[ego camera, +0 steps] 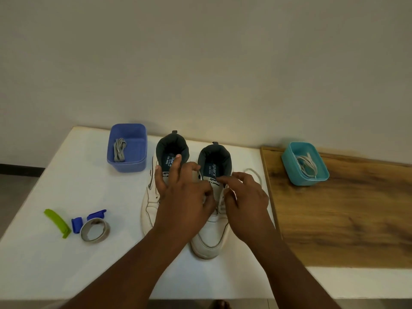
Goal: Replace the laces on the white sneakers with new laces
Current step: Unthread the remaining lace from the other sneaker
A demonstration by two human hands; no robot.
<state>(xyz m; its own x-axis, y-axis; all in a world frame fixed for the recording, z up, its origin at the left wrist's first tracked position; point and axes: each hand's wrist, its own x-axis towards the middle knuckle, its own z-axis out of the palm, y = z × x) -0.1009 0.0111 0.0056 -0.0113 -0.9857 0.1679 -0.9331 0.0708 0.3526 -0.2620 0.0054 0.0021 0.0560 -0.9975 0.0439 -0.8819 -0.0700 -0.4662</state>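
Left hand (185,192): fingers half curled, resting on the right sneaker (211,230) tongue.
Right hand (245,197): fingertips pinching its white lace (256,175).

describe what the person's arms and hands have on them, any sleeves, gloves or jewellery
Nothing is worn on either: the left hand and right hand are bare, with no gloves, rings or watch visible. Both forearms are uncovered down to the frame's bottom edge, with no sleeves in view.
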